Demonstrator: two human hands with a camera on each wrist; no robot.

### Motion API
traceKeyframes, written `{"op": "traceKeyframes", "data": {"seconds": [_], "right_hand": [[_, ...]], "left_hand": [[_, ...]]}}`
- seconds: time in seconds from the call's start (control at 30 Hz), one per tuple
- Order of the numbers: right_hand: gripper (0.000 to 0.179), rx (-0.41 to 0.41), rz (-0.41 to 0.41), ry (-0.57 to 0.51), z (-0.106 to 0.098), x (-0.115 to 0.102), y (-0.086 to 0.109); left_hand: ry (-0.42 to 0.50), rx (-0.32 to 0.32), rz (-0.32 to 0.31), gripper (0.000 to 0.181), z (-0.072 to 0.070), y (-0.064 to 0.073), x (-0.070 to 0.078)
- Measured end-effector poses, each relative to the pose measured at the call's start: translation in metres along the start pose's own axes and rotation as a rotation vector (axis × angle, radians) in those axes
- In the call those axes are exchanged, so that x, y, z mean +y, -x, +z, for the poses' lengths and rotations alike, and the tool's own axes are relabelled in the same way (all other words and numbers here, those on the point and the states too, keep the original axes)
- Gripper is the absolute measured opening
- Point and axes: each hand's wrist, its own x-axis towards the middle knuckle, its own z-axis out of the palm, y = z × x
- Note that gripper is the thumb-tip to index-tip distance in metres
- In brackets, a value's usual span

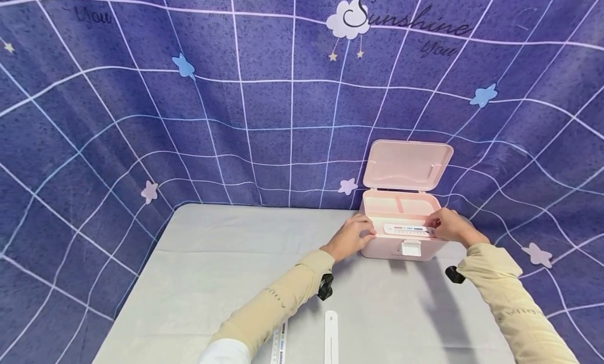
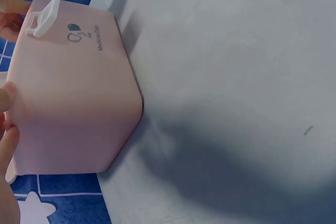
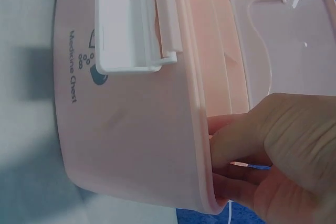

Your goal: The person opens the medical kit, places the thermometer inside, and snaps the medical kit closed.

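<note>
A pink medicine chest (image 1: 394, 248) stands with its lid (image 1: 408, 166) raised at the back right of the table. My left hand (image 1: 351, 237) grips its left front corner, with fingertips over the rim in the left wrist view. Inside the front opening lies a white strip with a printed scale (image 1: 407, 229), like a ruler. My right hand (image 1: 450, 226) reaches over the right side of the rim and pinches the strip's right end. In the right wrist view, the chest's wall hides those fingertips. A white latch (image 3: 126, 30) hangs down on the chest's front.
A second scaled strip (image 1: 279, 345) lies at the table's near edge, partly under my left sleeve. Beside it is a plain white strip (image 1: 332, 335) with a hole at its end. A divided pink tray (image 1: 412, 205) sits at the back of the chest, before a blue curtain (image 1: 264, 102).
</note>
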Motion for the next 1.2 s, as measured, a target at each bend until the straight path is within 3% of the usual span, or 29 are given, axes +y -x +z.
{"op": "traceKeyframes", "data": {"seconds": [0.1,0.2,0.43,0.6,0.8,1.2], "right_hand": [[0.022,0.016,-0.002,0.007,0.003,0.001,0.004],[0.017,0.093,-0.046,-0.005,0.007,0.001,0.011],[0.024,0.516,-0.099,-0.010,0.018,-0.014,0.040],[0.024,0.683,-0.107,-0.074,0.028,-0.034,0.063],[0.021,0.659,-0.087,-0.202,0.045,-0.056,0.088],[0.025,0.524,-0.029,-0.278,0.085,-0.095,0.134]], "left_hand": [[0.010,-0.021,-0.019,0.009,0.000,0.000,0.002],[0.012,-0.021,-0.022,0.009,0.000,0.001,0.004],[0.021,-0.021,0.004,0.010,0.001,0.000,0.006],[0.011,-0.017,0.003,0.010,0.001,0.000,0.004],[-0.004,-0.025,0.000,0.010,-0.002,0.000,0.002],[0.020,-0.028,-0.013,0.009,-0.005,-0.002,0.002]]}}
